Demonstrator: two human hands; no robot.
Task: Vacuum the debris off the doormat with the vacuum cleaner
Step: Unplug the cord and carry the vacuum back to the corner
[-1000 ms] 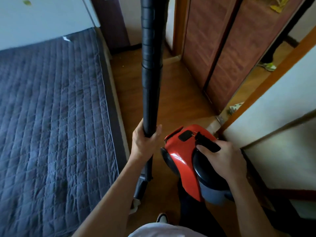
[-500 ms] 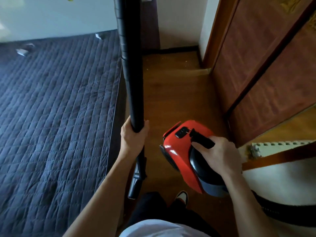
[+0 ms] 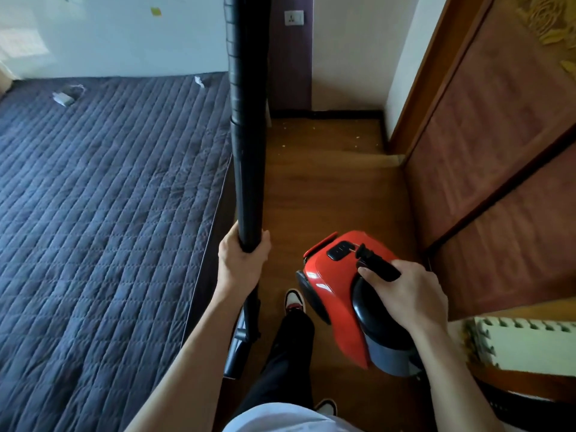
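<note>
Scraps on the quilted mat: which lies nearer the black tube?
The small white scrap just left of the black tube; the larger grey scrap lies far to its left.

Upper end of black tube cut off by top edge, a stretch hidden in the left hand, handle partly under the right hand, quilt scraps too small to identify

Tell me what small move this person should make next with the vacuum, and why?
Probably lower the red vacuum body onto the wooden floor. The right hand grips its handle and seems to carry it, the left hand holds the black tube upright, and no doormat is in view. A wall socket lies ahead.
</note>
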